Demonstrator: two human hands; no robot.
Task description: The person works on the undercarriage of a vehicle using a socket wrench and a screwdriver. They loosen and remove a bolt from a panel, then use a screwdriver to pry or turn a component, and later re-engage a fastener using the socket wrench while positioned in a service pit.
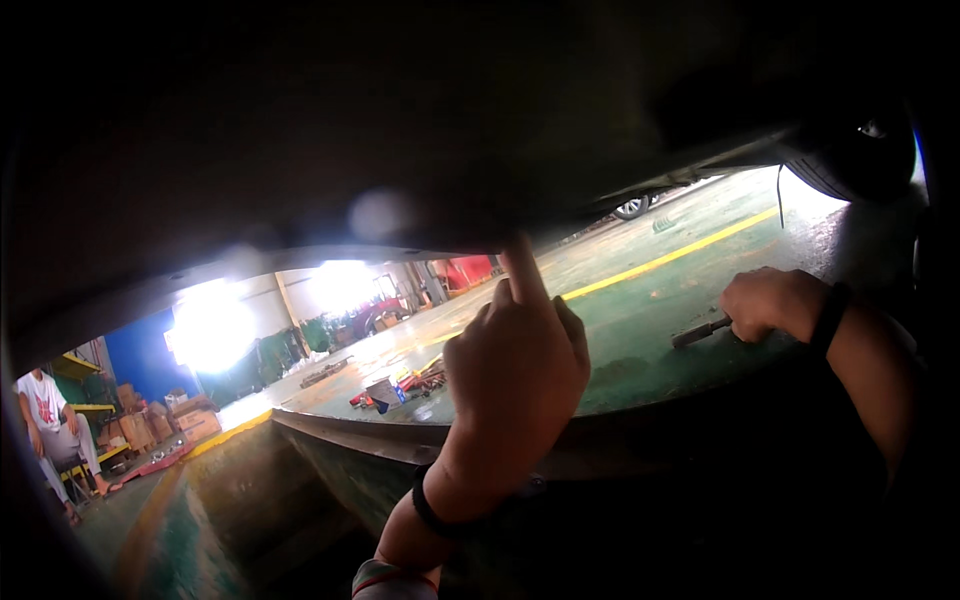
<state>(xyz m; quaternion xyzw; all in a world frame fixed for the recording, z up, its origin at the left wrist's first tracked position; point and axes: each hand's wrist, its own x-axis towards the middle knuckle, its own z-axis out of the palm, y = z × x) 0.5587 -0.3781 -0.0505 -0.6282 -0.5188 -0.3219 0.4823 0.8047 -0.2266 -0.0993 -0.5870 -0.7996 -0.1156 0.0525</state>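
My left hand [520, 365] is raised in the middle, its index finger stretched up to the dark underside of a vehicle [420, 160]. The other fingers look curled, the thumb stands apart, and nothing shows in its grasp. Whether the fingertip touches the underside is too dark to tell. To the right, my right hand [765, 305] is closed around one end of a dark, bar-shaped tool [698, 334], low over the green floor [630, 370]. The tool's other end points left; its exact kind cannot be made out. Both wrists wear black bands.
A pit edge [340, 428] runs below the floor. Tools and small packages [400, 388] lie on the floor left of my left hand. A tyre [850, 165] stands at upper right. Far left, a person [55, 420] sits near cardboard boxes [150, 425].
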